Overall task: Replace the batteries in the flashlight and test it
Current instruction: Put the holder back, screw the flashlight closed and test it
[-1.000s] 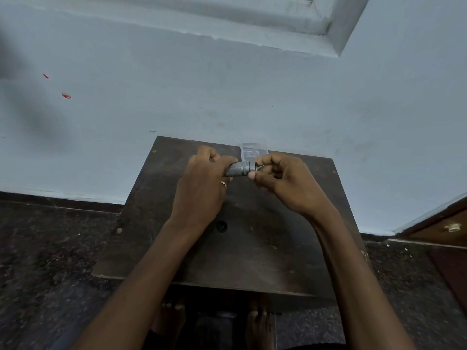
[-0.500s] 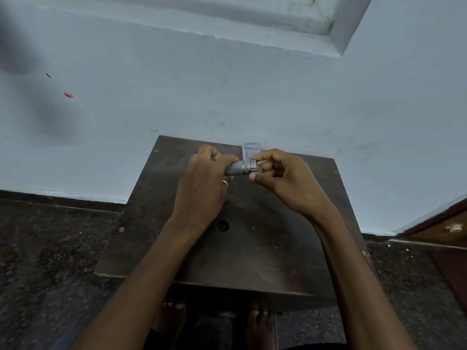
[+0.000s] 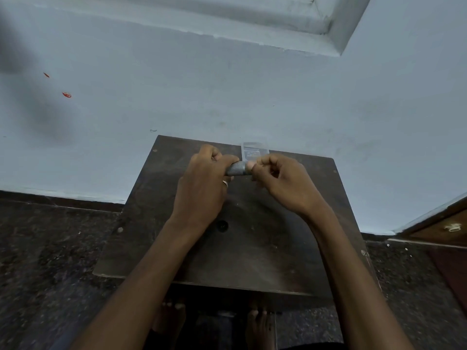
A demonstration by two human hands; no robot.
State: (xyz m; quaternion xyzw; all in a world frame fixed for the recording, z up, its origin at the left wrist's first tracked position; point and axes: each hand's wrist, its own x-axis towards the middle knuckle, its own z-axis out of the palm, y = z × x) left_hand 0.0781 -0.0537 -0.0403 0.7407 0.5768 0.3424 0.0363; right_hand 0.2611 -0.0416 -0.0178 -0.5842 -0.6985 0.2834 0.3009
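Gripping the flashlight just above the far middle of the wooden table, the left hand is clamping its body. The right hand is now closing its fingers over the end, where a moment ago thumb and forefinger were pinching the silver ring. Probably the cap is being twisted. Behind it, a clear plastic pack is lying at the table's far edge.

Textured grey metal flashlight, dull worn dark wooden table, clear glossy plastic packet.
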